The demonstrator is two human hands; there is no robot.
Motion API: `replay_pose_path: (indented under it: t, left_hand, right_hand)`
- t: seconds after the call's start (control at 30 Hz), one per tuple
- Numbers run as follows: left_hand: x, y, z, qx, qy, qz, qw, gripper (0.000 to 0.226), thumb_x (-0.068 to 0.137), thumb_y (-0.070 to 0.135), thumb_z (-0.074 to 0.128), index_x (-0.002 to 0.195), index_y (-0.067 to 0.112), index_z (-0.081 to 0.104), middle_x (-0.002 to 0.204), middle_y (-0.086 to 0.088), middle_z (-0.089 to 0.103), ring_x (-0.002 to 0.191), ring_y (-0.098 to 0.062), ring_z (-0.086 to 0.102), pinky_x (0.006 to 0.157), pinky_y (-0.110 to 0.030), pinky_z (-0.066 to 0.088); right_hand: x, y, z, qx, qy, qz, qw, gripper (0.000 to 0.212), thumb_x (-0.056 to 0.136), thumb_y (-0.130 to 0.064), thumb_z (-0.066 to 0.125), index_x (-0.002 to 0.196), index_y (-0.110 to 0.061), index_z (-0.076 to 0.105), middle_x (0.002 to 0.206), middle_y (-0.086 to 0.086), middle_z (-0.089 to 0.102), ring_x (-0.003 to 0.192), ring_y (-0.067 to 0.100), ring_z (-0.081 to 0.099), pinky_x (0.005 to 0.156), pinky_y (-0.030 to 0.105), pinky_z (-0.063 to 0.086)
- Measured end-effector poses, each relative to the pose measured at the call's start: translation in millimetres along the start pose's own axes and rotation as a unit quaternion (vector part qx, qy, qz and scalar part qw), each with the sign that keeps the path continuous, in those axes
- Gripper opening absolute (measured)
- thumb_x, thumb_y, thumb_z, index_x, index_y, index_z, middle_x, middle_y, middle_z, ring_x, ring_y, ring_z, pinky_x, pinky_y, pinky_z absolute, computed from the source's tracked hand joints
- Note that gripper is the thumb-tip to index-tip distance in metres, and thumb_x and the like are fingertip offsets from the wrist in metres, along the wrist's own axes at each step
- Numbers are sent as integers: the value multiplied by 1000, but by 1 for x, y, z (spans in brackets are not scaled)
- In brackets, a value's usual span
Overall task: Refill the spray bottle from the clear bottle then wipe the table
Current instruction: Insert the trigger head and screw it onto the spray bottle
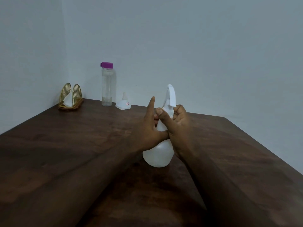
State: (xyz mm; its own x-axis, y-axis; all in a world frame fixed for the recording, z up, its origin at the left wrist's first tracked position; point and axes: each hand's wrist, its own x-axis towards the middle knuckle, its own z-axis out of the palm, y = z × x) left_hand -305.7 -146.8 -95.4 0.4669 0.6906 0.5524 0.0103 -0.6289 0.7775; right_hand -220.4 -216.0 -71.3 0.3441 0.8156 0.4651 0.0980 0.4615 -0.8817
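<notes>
Both grips clasp white translucent plastic spray bottle (158, 151): left hand (148, 128) shoulder, right hand (176, 125) collar; hasty twisting risks tipping it.

Both forearms reach forward; the left hand (148, 128) and right hand (176, 126) meet thumbs-touching, fingers curled apparently around the spray bottle (158, 154) neck, left forefinger raised.

On the worktop (65, 145), the spray bottle (158, 154) stands in front (between both hands); holder (70, 99), bottle (107, 86) and funnel (123, 104) line the back left.
</notes>
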Motion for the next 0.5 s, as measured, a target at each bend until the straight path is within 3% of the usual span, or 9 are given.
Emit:
replay_pose_path:
  t: [0.07, 0.17, 0.3, 0.4, 0.47, 0.5]
  left_hand:
    - [-4, 1, 3, -1, 13, -4, 1000, 107, 77, 15, 78, 153, 14, 3, 85, 21, 55, 74, 19, 56, 69, -2, 42]
    - [-9, -1, 5, -21, 33, -13, 999, 109, 75, 20, 79, 154, 18, 4, 94, 23, 56, 79, 20, 57, 69, -2, 43]
    - [-19, 0, 6, -15, 68, -9, 998, 100, 78, 27, 76, 153, 19, 9, 94, 24, 54, 82, 21, 55, 70, -3, 43]
    - [-19, -6, -6, -99, -13, -46, 994, 110, 71, 29, 79, 153, 29, 6, 108, 15, 59, 101, 2, 61, 89, -25, 51]
    - [-19, -10, -19, -142, -105, -88, 980, 98, 65, 36, 80, 147, 32, 26, 119, 3, 63, 110, -14, 62, 96, -45, 50]
    - [-20, -9, -24, -139, -148, -99, 974, 83, 65, 41, 78, 138, 32, 40, 120, 2, 64, 110, -16, 63, 97, -47, 49]
  right_hand:
    - [-2, 2, 1, 3, 7, -9, 1000, 23, 89, -31, 66, 102, -15, 56, 87, 12, 72, 78, 27, 70, 78, 49, 58]
    - [-5, 3, 2, -5, 1, -7, 1000, 22, 88, -34, 56, 102, -17, 60, 88, 12, 71, 78, 25, 69, 76, 44, 58]
    - [-9, 2, 3, -14, -14, -3, 1000, 23, 89, -34, 54, 97, -15, 65, 91, 14, 72, 79, 25, 70, 73, 39, 59]
    - [-8, -1, -5, 24, -40, 26, 999, 24, 87, -31, 57, 97, -12, 69, 93, 13, 73, 82, 27, 70, 77, 46, 59]
    - [-7, -4, -10, 51, -61, 47, 996, 25, 86, -28, 58, 99, -11, 70, 94, 12, 74, 84, 27, 70, 78, 45, 58]
    - [-7, -4, -12, 48, -66, 53, 995, 27, 86, -29, 58, 101, -11, 70, 95, 11, 74, 85, 26, 70, 79, 45, 58]
